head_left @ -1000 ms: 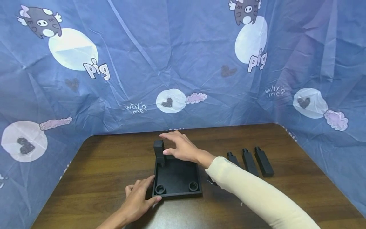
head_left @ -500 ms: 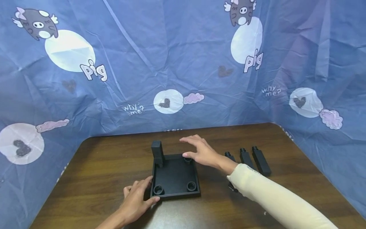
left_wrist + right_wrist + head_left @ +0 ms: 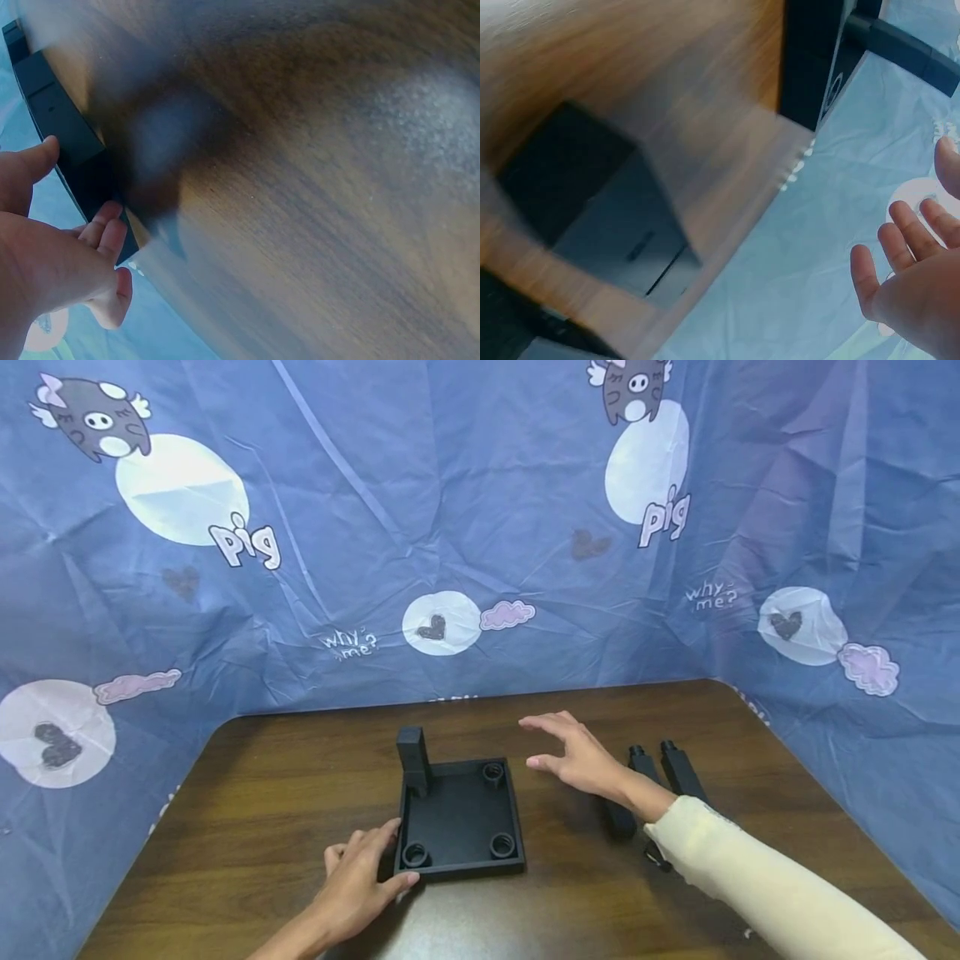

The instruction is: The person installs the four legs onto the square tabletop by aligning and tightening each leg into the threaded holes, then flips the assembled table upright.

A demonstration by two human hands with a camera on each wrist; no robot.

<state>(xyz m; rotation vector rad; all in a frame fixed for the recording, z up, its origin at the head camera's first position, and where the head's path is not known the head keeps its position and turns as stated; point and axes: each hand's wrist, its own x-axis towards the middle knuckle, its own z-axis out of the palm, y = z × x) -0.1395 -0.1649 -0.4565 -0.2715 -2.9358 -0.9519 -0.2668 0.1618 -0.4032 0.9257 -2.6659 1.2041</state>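
Note:
My left hand point(image 3: 356, 872) holds the near left corner of a square black tray point(image 3: 459, 818), thumb at the front edge and fingers along the left side. A black square post point(image 3: 415, 758) stands upright at the tray's far left corner. Round threaded sockets show at its other three corners, one of them a near socket point(image 3: 502, 845). Right of the tray, my right hand point(image 3: 585, 758) hovers with fingers spread and nothing between them. Close beyond it lie black posts with threaded ends, among them a post point(image 3: 619, 820) partly hidden by the hand and wrist.
Two more posts lie at the right, a middle post point(image 3: 642, 760) and an outer post point(image 3: 681, 770), both partly covered by my forearm. A brown wooden table point(image 3: 300, 793) carries everything. Behind it hangs a blue printed cloth point(image 3: 337, 527).
My right hand has moved right, away from the upright post, across the tray and towards the lying posts. The far right socket has come into view. My left hand stays at the tray corner.

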